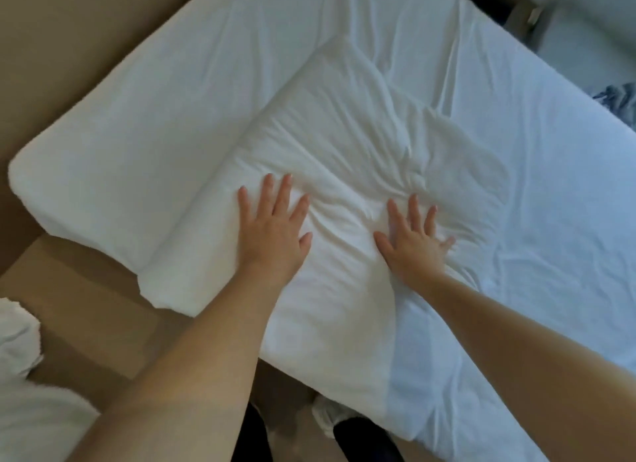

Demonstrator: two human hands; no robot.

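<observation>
A white pillow (pixel 361 144) lies across the middle of a bed with a white sheet (pixel 550 220). My left hand (pixel 273 231) presses flat on the pillow's left part, fingers straight and spread. My right hand (pixel 413 244) lies flat on the pillow a little to the right, fingers also spread. The cloth between and beyond the two hands is creased. A second white pillow (pixel 130 144) lies beside the first one, towards the head of the bed on the left.
A tan headboard or wall (pixel 51 48) borders the bed on the left. White bundled cloth (pixel 17 341) sits at the lower left. A dark striped fabric (pixel 616 96) shows past the bed's right edge. Floor and a shoe (pixel 330 417) are below.
</observation>
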